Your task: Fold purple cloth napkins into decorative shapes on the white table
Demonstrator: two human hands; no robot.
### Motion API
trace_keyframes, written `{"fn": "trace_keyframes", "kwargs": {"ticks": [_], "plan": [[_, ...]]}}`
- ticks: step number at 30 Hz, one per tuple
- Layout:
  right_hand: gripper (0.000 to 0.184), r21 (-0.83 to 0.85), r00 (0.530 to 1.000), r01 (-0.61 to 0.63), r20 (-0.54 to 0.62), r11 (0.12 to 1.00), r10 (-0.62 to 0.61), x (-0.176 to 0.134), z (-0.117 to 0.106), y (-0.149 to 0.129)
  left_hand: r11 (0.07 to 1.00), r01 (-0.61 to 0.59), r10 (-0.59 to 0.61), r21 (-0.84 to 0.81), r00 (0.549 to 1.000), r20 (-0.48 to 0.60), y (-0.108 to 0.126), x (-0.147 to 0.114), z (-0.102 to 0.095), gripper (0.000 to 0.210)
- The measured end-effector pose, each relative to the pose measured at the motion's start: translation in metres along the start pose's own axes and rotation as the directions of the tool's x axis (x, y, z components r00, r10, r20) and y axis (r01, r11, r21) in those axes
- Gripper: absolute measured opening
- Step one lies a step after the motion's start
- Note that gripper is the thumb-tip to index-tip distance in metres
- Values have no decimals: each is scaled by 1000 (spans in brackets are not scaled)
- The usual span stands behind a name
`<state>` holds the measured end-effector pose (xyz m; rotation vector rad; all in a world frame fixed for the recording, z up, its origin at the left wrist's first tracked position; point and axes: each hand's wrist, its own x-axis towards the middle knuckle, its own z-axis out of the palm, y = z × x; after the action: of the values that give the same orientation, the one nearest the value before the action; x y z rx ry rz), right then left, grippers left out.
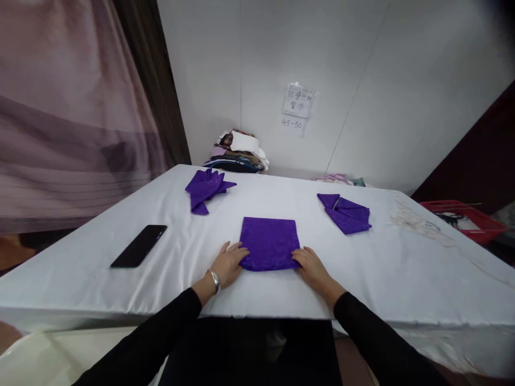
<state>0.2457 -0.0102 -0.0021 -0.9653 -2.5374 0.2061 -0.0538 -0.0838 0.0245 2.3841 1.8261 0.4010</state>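
Note:
A purple cloth napkin (269, 244), folded into a near-square, lies flat on the white-covered table (281, 295) in front of me. At its lower left corner, my left hand (228, 262) grips the edge with its fingertips on top; a silver bracelet (216, 281) circles that wrist. My right hand (311, 268) pinches the lower right corner in the same way. Both thumbs are mostly hidden. Farther back on the left rests a purple napkin folded into a pleated shape (206, 187). Another purple napkin, folded with a pointed end (346, 213), lies back right.
A black phone (139, 246) lies on the table to the left. Behind the table, a pile of folded cloths (237, 153) stands against the wall, under a paper sign (298, 102). A red basket (470, 220) is beyond the right edge. A pinkish curtain (72, 107) hangs at left.

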Motion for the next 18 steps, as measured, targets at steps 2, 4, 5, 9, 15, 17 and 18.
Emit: {"fn": "trace_keyframes", "kwargs": {"ticks": [2,4,5,9,15,17,18], "plan": [[39,23,998,55,1,998,-55,-15,-2,-5,995,-79,79,-67,997,-1,20,-11,3,53],[37,79,995,100,2,992,-101,-28,-4,-10,983,-134,132,-123,991,-22,35,-20,8,47],[37,119,993,117,-4,986,-117,-32,-6,-13,979,-150,146,-138,989,-36,40,-24,10,43],[32,334,997,77,-55,939,-61,-27,-19,-25,982,-142,130,-126,987,-94,39,-29,17,28],[16,561,957,-274,78,781,280,46,-30,-34,992,-48,23,-119,978,-206,29,-34,17,16],[16,578,937,-341,149,741,315,76,-23,-31,992,12,-39,-125,974,-221,30,-36,16,13],[15,576,930,-366,192,731,314,89,-19,-30,990,47,-76,-130,970,-229,30,-37,16,11]]}}
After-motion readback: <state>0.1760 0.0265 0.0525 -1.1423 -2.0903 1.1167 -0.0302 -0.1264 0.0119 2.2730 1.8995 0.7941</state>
